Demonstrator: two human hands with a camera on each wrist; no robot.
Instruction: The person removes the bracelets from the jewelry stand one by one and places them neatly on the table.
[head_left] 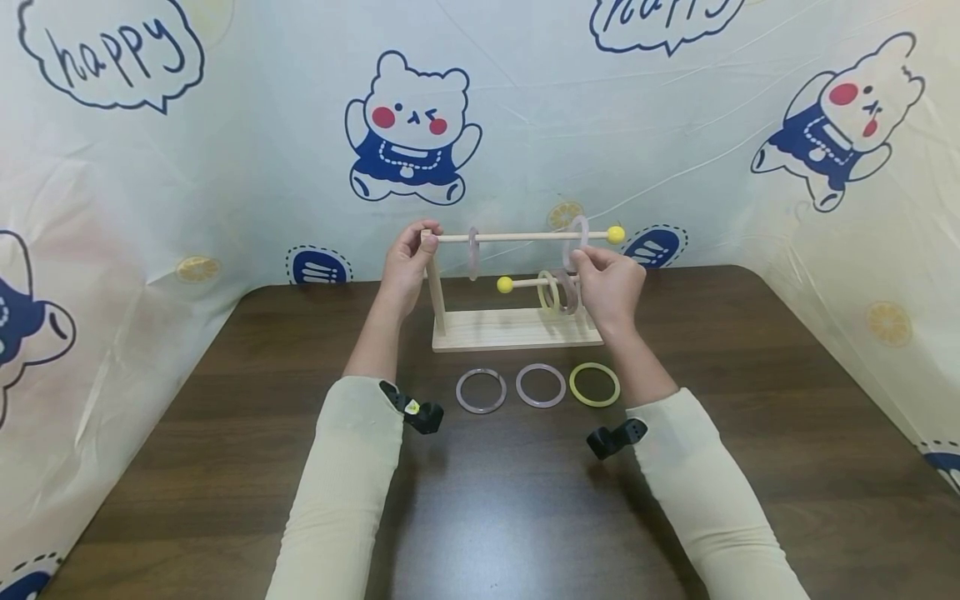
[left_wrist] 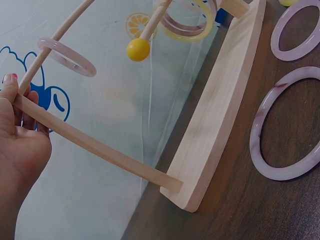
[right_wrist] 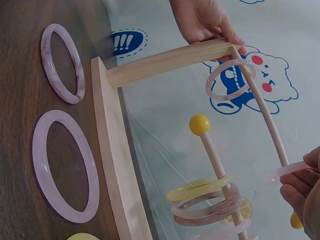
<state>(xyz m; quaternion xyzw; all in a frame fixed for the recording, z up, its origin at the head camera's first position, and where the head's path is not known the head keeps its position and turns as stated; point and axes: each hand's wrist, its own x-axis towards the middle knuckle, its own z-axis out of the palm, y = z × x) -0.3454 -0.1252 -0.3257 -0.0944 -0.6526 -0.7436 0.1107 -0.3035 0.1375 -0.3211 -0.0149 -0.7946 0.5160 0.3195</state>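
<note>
A wooden bangle stand (head_left: pixel 517 330) has an upper rod (head_left: pixel 525 237) and a shorter lower rod, each tipped with a yellow ball. My left hand (head_left: pixel 406 268) grips the top of its left post, thumb at the corner. My right hand (head_left: pixel 613 290) pinches a pale pink bangle (right_wrist: pixel 273 176) that is around the upper rod, near the ball end. Another pale bangle (head_left: pixel 473 255) hangs on that rod close to my left hand. Around the lower rod hang a yellow bangle (right_wrist: pixel 181 192) and several pinkish ones, partly hidden by my right hand in the head view.
Before the stand, flat on the brown table (head_left: pixel 510 500), lie a marbled lilac bangle (left_wrist: pixel 257 135), a plain lilac bangle (right_wrist: pixel 41 165) and a yellow bangle (head_left: pixel 573 386) in a row. A printed curtain (head_left: pixel 525 142) hangs behind the table.
</note>
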